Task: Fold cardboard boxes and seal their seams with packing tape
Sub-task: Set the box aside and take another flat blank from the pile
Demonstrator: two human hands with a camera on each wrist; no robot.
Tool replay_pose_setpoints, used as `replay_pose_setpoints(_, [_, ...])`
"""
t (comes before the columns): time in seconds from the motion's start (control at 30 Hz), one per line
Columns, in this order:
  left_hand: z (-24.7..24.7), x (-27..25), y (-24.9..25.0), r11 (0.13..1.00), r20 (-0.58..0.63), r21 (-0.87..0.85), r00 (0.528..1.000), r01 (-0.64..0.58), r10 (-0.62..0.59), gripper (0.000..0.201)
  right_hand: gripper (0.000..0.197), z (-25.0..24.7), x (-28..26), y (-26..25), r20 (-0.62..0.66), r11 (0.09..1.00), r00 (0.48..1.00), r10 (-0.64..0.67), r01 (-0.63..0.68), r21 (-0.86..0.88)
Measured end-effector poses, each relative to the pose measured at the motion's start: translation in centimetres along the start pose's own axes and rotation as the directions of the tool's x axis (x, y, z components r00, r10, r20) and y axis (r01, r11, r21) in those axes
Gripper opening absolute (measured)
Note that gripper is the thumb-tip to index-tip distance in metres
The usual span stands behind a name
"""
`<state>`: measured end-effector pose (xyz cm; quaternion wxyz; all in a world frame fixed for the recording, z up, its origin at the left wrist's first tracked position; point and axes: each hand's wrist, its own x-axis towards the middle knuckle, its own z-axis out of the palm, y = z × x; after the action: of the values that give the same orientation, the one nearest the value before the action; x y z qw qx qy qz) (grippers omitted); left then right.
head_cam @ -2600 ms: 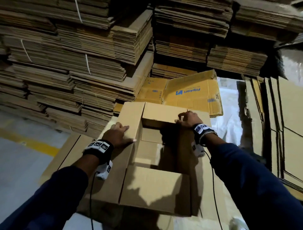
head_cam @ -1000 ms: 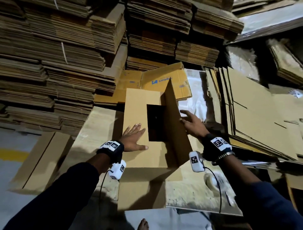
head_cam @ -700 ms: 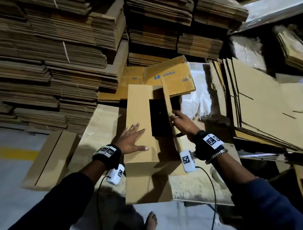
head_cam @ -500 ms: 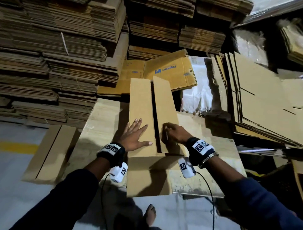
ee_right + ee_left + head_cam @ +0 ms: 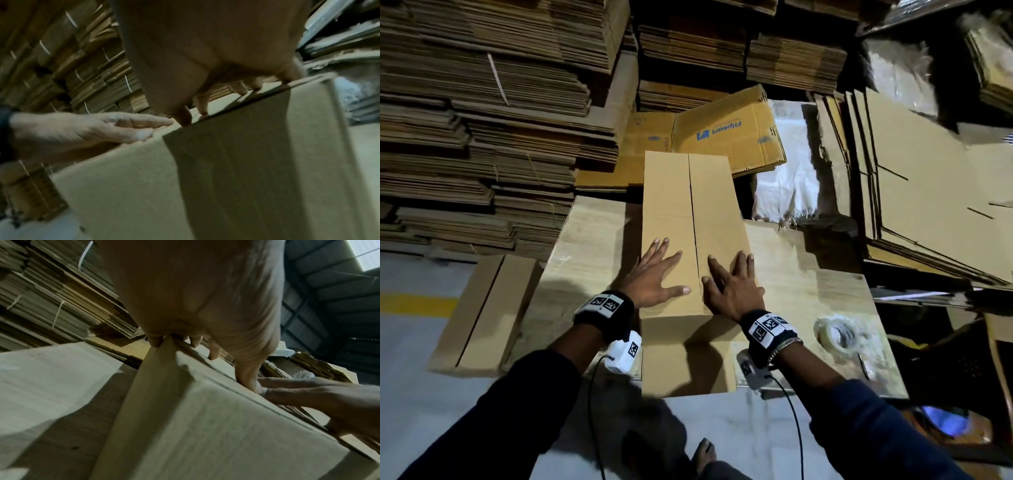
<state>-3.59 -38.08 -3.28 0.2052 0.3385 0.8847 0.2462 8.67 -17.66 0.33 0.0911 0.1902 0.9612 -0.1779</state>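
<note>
A plain brown cardboard box [image 5: 688, 205] stands on the wooden table [image 5: 818, 287], its two top flaps folded flat and meeting at a centre seam [image 5: 693, 219]. My left hand [image 5: 657, 274] lies flat with spread fingers on the left flap. My right hand [image 5: 732, 284] lies flat on the right flap, thumb near the seam. A roll of clear packing tape [image 5: 837, 334] sits on the table to the right of my right wrist. In the left wrist view the box [image 5: 205, 418] shows below my left hand [image 5: 205, 331], with my right hand [image 5: 318, 397] beside it.
Tall stacks of flattened cartons [image 5: 482, 120] fill the back and left. A printed yellow carton [image 5: 726, 133] lies behind the box. Flat sheets [image 5: 914, 178] lean at the right. A folded carton [image 5: 482, 315] lies left of the table. A bare foot [image 5: 703, 452] shows below.
The right flap has come down flat beside the left one, closing the box top. My right hand went from curled at the flap edge to pressing flat. My left hand stayed put.
</note>
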Motion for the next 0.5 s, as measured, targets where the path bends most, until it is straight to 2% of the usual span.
replay_pose_setpoints(0.1, [-0.3, 0.2, 0.4, 1.0, 0.051, -0.001, 0.999, -0.009, 0.009, 0.102, 0.058, 0.6, -0.5, 0.2, 0.0, 0.998, 1.0, 0.031, -0.031, -0.062])
replay_pose_setpoints(0.17, [-0.9, 0.4, 1.2, 0.999, 0.087, 0.036, 0.996, 0.002, -0.006, 0.102, 0.059, 1.2, -0.8, 0.7, -0.032, 0.994, 0.999, 0.007, -0.01, -0.107])
replay_pose_setpoints(0.27, [-1.9, 0.7, 4.0, 0.983, 0.082, 0.165, 0.992, 0.083, -0.098, 0.095, 0.063, 0.6, -0.9, 2.1, -0.078, 0.992, 0.995, -0.062, 0.053, -0.112])
replay_pose_setpoints(0.37, [-2.4, 1.2, 7.9, 0.955, -0.044, 0.262, 0.99, 0.138, -0.131, 0.074, 0.063, -0.3, -0.2, 4.1, -0.046, 0.993, 0.992, -0.116, 0.117, 0.031])
replay_pose_setpoints(0.43, [-2.3, 1.8, 10.4, 0.968, -0.201, 0.227, 0.978, 0.108, -0.062, 0.055, 0.063, -0.6, 0.3, 5.5, -0.083, 0.963, 0.986, -0.143, 0.158, 0.218])
replay_pose_setpoints(0.5, [-1.1, 2.7, 14.1, 0.985, -0.32, 0.169, 0.947, 0.029, 0.027, 0.041, 0.06, -1.3, 0.1, 8.3, -0.161, 0.901, 0.981, -0.107, 0.164, 0.402])
